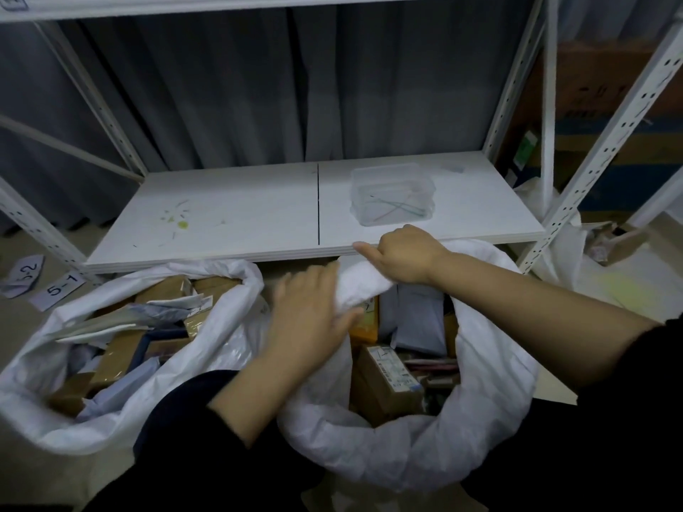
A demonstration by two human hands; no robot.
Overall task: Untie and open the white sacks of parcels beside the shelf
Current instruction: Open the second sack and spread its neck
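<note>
Two white sacks stand on the floor in front of the shelf (229, 216), both with open mouths showing cardboard boxes and grey mailers. The left sack (122, 408) has its rim rolled down. On the right sack (491, 367), my right hand (404, 255) grips the rolled far rim from above. My left hand (312, 314) holds the same rolled rim just to the left, thumb under the fabric. It is blurred by motion.
A clear plastic box (391, 194) with thin ties inside sits on the lowest shelf board. Paper labels reading 5-1 (61, 290) and 5-2 lie on the floor at left. A third white sack (565, 253) stands beyond the right shelf post (598, 157).
</note>
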